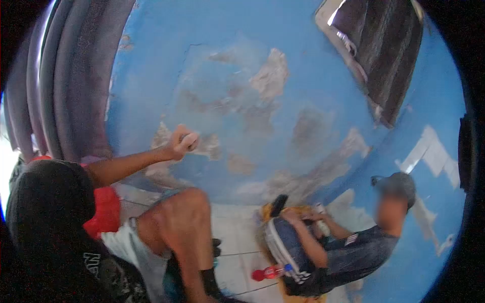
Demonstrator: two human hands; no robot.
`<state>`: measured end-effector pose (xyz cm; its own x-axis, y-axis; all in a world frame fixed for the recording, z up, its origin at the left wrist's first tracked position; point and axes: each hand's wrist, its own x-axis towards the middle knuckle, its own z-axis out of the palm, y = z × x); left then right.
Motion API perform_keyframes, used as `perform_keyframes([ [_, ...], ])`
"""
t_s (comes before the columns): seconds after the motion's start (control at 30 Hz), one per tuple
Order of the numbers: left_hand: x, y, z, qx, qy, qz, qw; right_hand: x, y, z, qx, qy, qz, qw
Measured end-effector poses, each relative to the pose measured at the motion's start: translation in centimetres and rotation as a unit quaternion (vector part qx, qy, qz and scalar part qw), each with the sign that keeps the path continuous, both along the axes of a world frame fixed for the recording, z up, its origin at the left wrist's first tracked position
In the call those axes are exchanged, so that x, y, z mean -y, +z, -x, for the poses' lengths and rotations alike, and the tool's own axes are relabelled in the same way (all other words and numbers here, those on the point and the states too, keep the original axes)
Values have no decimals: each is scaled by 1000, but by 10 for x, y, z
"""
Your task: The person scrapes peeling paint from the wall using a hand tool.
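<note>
Neither of my own hands shows in this view. At the left, seen from behind, a person in a black cap (pixel 53 202) stretches out an arm toward the blue wall. That person's hand (pixel 183 143) is closed, with something small and pale at the fingers that I cannot make out. The wall (pixel 313 55) has rough grey and whitish patches where paint is gone. At the lower right another person (pixel 358 252) in a cap and dark shirt sits with hands (pixel 298 218) near the lap.
A dark curtain (pixel 81 65) hangs at the left. At the upper right is an opening with brown slats (pixel 379 45). A bottle with a red end (pixel 270 273) is beside the seated person, over a yellow seat (pixel 303 299). White floor tiles (pixel 242 252) lie between the two people.
</note>
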<state>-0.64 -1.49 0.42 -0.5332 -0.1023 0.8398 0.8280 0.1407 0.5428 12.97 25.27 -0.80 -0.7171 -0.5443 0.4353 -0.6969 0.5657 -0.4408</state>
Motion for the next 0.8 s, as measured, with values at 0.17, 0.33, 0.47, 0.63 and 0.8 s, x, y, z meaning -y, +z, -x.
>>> perform_keyframes([
  [0.17, -13, 19, -29, 31, 40, 12, 999, -26, -18, 0, 63, 34, 38, 997],
  [0.33, -6, 29, -44, -13, 72, 95, 993, -62, -25, -7, 114, 43, 91, 988],
  [0.47, -3, 28, -42, 55, 55, 73, 994, -78, -25, -25, 161, 59, 102, 980],
  [0.63, -7, 4, -6, 25, 112, 140, 984, -75, -35, -62, 213, 106, 79, 968],
  [0.8, -21, 40, -44, 91, 54, -21, 994, -70, -25, -75, 242, 131, 70, 959],
])
